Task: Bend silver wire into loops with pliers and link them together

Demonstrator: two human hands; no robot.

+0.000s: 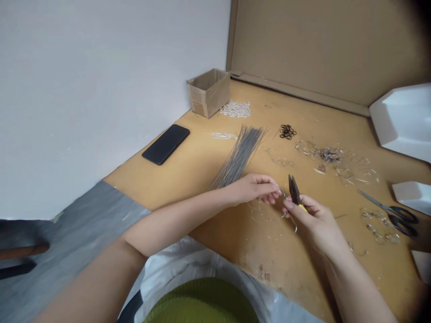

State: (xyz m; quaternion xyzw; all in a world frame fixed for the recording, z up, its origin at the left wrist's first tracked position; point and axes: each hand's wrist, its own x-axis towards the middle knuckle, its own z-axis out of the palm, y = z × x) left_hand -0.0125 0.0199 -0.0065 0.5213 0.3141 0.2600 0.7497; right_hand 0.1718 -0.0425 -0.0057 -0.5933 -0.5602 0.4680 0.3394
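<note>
Against the wall [101,89], at the far left of the surface [161,179], sits a cardboard box [208,93], with a heap of small metal rings [235,109] just to its right. A phone [165,144] lies nearer along the same wall. Mid-surface lies a bundle of straight wires [239,157], its near end just beyond the left hand [252,188], which pinches a bent wire [285,204] close to the pliers [294,190] in the right hand [316,222]. Farther right, past loose wire loops [350,163], lie scissors [387,213] — and far behind everything stands a cardboard panel [323,49].
</note>
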